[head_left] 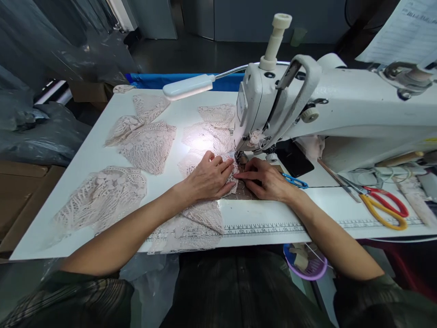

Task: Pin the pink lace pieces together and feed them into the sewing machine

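Note:
A white sewing machine (256, 100) stands over the work table, its needle area lit by a lamp. Under the needle area lies a piece of pale pink lace (191, 159). My left hand (211, 176) lies flat on this lace, fingers stretched toward the presser foot. Just right of the needle, my right hand (262, 180) has its thumb and fingers pinched together at the lace's edge. What exactly sits between those fingertips is too small to be sure, though the lace edge runs to them.
More lace pieces (146, 146) lie on the left of the white table (85, 155). To the right are blue thread snips (295, 181), a black phone (294, 157) and scissors (384, 205) with red and yellow handles. A purple basket (309, 273) hangs below the front edge.

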`<state>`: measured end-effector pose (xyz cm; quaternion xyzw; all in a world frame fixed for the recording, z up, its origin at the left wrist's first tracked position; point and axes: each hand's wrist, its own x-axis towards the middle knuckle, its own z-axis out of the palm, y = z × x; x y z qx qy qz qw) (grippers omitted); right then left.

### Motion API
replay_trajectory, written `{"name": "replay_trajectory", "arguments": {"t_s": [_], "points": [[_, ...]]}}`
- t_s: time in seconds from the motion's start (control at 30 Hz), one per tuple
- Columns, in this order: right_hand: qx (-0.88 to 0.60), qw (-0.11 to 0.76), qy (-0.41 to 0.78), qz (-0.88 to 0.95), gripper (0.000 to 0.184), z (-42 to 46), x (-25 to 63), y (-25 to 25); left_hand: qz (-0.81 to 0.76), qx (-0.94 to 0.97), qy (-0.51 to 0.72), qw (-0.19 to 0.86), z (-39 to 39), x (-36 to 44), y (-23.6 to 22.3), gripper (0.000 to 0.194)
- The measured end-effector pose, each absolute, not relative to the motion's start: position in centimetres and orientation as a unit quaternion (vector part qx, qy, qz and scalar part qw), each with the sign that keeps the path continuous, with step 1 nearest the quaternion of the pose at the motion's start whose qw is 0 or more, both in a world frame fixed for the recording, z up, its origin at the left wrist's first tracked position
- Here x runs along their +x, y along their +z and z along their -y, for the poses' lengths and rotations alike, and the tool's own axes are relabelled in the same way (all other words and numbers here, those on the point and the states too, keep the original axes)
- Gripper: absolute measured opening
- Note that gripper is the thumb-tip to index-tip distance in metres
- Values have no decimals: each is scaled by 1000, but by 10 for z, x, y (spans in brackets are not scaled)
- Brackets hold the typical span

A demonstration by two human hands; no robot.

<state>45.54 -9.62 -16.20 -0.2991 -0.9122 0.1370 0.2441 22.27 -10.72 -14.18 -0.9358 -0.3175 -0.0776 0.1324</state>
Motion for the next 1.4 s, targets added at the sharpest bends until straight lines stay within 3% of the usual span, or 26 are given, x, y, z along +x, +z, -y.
{"name": "replay_trajectory", "arguments": {"t_s": [0.63, 1.13, 1.4], "points": [[-294, 229, 114, 921, 31, 96, 456, -163, 322, -935, -89, 123, 103, 223, -144, 47], [-356, 94, 34, 929, 32, 112, 446, -149, 285, -953, -76, 68, 88, 215, -140, 46], [-359, 97, 39, 927, 31, 114, 444, -153, 291, -952, -60, 75, 90, 217, -140, 44]]}}
